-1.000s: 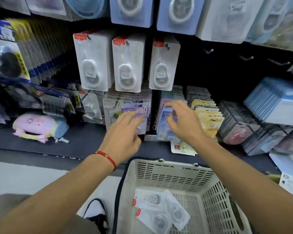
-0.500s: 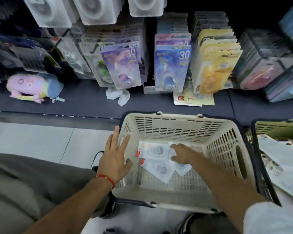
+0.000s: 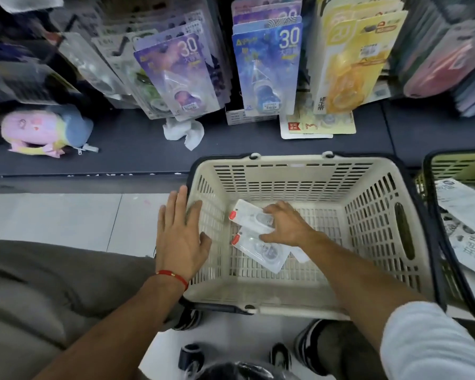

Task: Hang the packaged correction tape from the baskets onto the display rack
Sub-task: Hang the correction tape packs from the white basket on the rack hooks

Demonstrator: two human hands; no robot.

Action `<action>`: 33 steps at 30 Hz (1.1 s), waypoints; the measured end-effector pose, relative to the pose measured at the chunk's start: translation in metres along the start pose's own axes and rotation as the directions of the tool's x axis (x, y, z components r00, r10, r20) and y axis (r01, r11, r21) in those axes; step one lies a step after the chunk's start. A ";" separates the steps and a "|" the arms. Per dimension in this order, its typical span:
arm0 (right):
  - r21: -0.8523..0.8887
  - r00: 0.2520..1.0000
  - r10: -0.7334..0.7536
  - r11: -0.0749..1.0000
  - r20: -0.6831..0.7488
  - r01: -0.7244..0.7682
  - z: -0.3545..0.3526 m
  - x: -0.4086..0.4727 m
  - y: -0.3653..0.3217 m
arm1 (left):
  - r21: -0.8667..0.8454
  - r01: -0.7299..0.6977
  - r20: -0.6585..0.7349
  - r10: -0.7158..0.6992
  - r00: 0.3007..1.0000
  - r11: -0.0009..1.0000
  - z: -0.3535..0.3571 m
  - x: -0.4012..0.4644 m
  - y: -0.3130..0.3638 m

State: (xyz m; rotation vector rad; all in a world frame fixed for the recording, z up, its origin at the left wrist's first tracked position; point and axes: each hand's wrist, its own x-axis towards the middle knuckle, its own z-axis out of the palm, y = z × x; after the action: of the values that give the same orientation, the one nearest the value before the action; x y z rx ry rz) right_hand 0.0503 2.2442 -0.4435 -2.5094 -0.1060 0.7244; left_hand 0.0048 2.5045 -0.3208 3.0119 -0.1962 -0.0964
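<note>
Reaching into the cream basket, my right hand pinches the upper correction tape pack; another pack lies just beneath my palm. My left hand rests flat, fingers straight, against the basket's near-left wall.

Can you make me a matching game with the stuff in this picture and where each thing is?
Things:
1. left hand
2. right hand
3. crumpled tissue
4. plush pencil case

Places:
A. far left on the dark shelf
B. on the shelf below the purple packet
C. on the left rim of the cream basket
D. inside the basket, on the top correction tape pack

Pairs: 1-C, 2-D, 3-B, 4-A
</note>
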 end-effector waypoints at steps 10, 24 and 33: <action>0.699 0.978 -0.169 0.684 -0.124 0.207 -0.027 -0.048 -0.064 | -0.823 0.555 0.513 -0.261 0.818 0.120 -0.017 0.012 0.071; -0.325 0.959 0.282 0.909 0.020 -0.260 0.009 -0.030 0.061 | -0.758 0.647 0.646 -0.227 0.728 -0.084 -0.001 -0.008 0.034; 0.478 0.943 0.149 0.832 0.298 -0.283 -0.052 -0.061 0.054 | -0.733 0.673 0.674 -0.234 0.701 -0.093 -0.002 -0.006 0.053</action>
State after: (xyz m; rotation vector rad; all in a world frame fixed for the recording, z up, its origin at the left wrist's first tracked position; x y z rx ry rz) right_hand 0.0216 2.1610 -0.4043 -1.9225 0.2635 1.0090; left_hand -0.0071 2.4536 -0.3117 1.4140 0.7101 -0.5683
